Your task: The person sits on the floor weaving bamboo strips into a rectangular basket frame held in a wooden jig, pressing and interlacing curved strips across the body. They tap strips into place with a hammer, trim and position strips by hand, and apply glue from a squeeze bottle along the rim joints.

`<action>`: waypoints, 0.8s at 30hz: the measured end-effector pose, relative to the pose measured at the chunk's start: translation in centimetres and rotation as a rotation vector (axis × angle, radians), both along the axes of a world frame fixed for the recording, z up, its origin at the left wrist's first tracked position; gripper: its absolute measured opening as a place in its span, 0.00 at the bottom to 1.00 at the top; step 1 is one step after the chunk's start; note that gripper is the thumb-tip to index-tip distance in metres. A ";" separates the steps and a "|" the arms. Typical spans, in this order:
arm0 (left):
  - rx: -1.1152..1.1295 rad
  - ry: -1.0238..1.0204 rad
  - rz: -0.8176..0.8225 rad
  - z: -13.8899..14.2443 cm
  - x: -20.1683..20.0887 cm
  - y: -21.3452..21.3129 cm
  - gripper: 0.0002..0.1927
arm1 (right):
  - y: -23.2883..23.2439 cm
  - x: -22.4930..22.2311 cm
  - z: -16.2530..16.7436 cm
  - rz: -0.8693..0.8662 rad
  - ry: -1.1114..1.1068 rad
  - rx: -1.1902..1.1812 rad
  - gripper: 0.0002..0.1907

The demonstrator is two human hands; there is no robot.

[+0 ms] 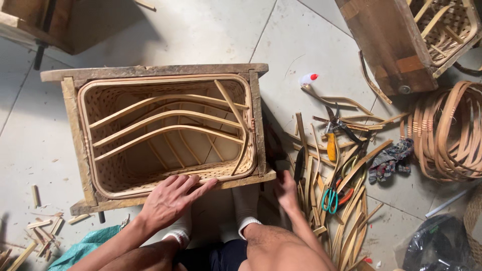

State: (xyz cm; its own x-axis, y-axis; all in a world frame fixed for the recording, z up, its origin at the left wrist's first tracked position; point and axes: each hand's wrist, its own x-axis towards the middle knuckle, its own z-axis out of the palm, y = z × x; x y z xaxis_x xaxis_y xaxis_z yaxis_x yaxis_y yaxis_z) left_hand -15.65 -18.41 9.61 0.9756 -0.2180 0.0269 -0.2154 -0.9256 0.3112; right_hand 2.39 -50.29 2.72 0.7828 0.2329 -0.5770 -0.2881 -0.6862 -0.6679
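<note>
Basket (168,133) of woven bamboo sits inside a wooden frame (150,72) on the tiled floor. The left hand (170,198) lies flat and open on its near rim, gripping nothing. The right hand (286,190), at four o'clock from the basket, reaches open-fingered into bamboo strips (346,221), empty. Steady pressure on the rim should keep the basket seated while one strip is chosen.
</note>
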 end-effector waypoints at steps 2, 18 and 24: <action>-0.040 -0.038 0.020 -0.1 0.0 -0.1 0.41 | -2.1 0.0 0.6 -0.119 0.061 0.074 0.31; -0.164 0.082 -0.011 -0.4 0.3 0.8 0.38 | 0.9 -0.6 12.0 0.842 -0.613 0.251 0.28; -0.159 0.034 -0.025 -1.1 0.4 0.9 0.37 | 3.4 0.2 12.0 0.953 -0.578 0.284 0.32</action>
State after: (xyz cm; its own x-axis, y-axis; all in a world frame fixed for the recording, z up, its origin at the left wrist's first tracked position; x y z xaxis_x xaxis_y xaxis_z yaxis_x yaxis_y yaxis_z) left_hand -15.30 -17.53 8.53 0.9709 -0.2374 0.0299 -0.2242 -0.8585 0.4611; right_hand 2.57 -46.93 14.74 0.3492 0.9368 -0.0210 0.6671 -0.2643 -0.6965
